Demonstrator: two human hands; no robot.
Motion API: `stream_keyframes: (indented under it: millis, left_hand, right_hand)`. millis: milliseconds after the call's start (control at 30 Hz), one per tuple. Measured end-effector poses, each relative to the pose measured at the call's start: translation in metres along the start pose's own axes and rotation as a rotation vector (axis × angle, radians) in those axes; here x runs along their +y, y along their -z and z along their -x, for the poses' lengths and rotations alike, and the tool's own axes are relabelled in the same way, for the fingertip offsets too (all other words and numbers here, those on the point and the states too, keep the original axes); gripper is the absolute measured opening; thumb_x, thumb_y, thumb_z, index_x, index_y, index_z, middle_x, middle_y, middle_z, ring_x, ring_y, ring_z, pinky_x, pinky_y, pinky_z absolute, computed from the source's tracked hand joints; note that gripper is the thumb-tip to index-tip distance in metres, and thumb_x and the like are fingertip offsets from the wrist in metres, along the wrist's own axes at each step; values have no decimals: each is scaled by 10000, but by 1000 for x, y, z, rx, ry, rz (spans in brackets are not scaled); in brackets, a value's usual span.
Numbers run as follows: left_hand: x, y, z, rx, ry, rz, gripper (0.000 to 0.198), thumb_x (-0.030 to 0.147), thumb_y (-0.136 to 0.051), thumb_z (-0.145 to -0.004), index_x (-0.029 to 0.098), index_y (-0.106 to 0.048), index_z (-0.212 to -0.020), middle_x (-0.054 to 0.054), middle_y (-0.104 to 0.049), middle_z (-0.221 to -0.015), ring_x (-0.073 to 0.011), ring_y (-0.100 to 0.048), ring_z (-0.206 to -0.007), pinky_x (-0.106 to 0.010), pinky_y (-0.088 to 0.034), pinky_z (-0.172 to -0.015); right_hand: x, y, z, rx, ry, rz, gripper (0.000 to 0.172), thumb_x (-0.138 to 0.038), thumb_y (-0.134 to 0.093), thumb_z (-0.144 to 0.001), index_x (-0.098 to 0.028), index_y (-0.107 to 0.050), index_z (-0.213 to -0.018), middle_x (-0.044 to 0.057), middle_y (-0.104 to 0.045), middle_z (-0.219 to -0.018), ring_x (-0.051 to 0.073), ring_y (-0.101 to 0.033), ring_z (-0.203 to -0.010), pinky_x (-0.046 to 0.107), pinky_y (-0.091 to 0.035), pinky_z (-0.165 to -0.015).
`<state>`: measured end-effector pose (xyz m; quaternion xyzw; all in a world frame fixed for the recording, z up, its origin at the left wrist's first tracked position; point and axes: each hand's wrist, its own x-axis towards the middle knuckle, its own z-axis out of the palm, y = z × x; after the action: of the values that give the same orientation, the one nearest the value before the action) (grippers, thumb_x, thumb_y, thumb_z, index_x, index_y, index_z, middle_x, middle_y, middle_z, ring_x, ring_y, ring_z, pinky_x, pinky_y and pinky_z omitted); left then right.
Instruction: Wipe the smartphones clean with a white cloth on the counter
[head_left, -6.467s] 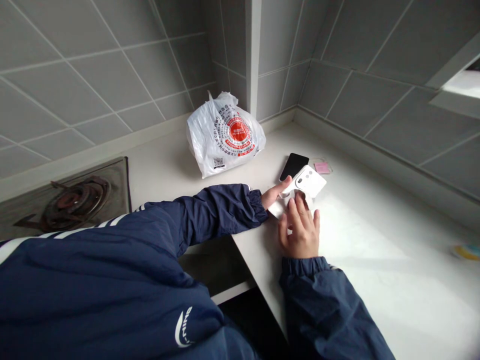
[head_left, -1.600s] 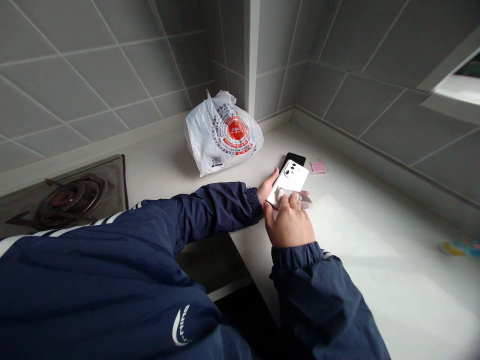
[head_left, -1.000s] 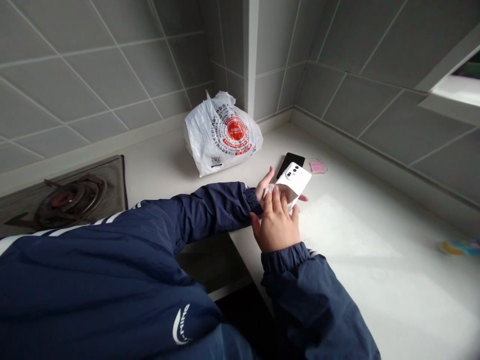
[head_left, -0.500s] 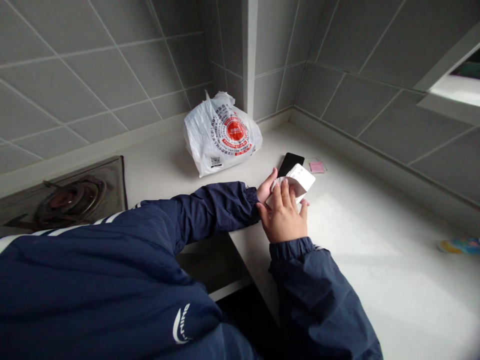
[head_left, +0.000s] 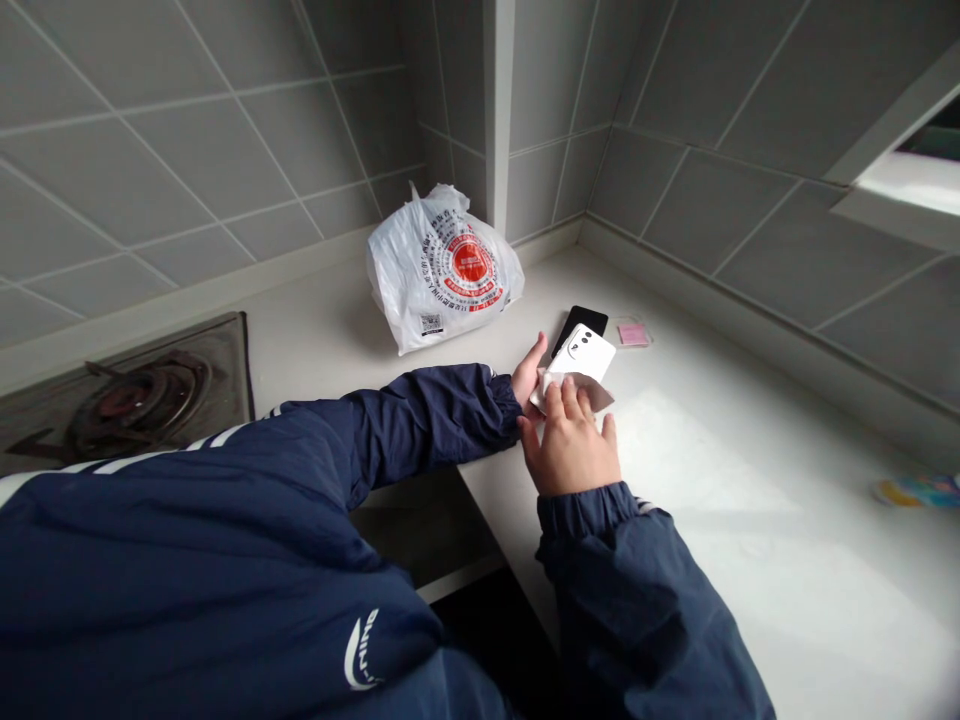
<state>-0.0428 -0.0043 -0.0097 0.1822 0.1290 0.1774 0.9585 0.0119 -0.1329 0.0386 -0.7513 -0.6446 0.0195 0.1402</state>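
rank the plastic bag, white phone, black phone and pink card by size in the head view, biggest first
White plastic bag, then white phone and black phone (unsure, the white one is nearer the camera), then pink card.

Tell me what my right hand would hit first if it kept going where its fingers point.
The white cloth its fingers rest on, over the white phone; the black phone probably lies beyond, though depth is unclear.
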Motion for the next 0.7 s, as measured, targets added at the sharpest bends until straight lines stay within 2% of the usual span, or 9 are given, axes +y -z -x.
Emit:
stream_keyframes:
  millis: [167, 267, 367, 467, 567, 700]
  left_hand:
    - [7, -7, 9, -108, 99, -118, 1180, 783, 133, -864, -24, -556, -1380, -262, -718, -1083, -314, -718, -874, -457, -517, -868]
    - [8, -10, 12, -113, 152, -150, 1232, 803, 164, -834, -42, -552, -1374, -261, -723, -1043, -332, -715, -901, -468, -518, -861]
    - [6, -10, 11, -95, 156, -143, 1204, 822, 120, -847, -18, -570, -1362, -238, -728, -1048, -330, -707, -992, -468, -505, -924]
    - [-1, -12, 9, -69, 112, -97, 1113, 804, 55, -892, 23, -588, -1355, -213, -728, -1084, -312, -696, -1063, -479, -462, -1017]
    - [-9, -19, 8, -12, -2, -43, 966, 760, -61, -952, 69, -601, -1355, -195, -726, -1123, -297, -679, -1127, -469, -407, -1093]
    - [-17, -26, 8, 19, -75, -1, 879, 693, -99, -993, 73, -612, -1348, -207, -708, -1186, -306, -629, -1227, -443, -349, -1151]
  right_hand:
    - [-9, 9, 4, -121, 56, -21, 599, -348, -458, -976, -75, -428, -1508, 180, -384, -1611, 345, -390, -1465, 586, -347, -1149]
    - [-12, 5, 5, -74, 64, -26, 626, -374, -444, -986, -78, -387, -1534, 182, -335, -1634, 348, -371, -1477, 617, -295, -1169]
    - [-10, -2, 3, -16, 59, -35, 655, -461, -404, -1003, -98, -370, -1548, 183, -307, -1644, 337, -363, -1482, 629, -285, -1163]
    - [-4, -6, -1, 36, 67, -32, 672, -516, -364, -1011, -106, -383, -1544, 186, -314, -1640, 340, -360, -1475, 660, -261, -1155]
    - [2, -9, -5, 92, 68, -24, 684, -541, -332, -1018, -108, -383, -1545, 191, -322, -1635, 336, -371, -1460, 666, -226, -1164]
    - [7, -10, -10, 119, 28, -21, 699, -559, -306, -1021, -125, -342, -1568, 181, -309, -1644, 327, -409, -1436, 660, -249, -1159]
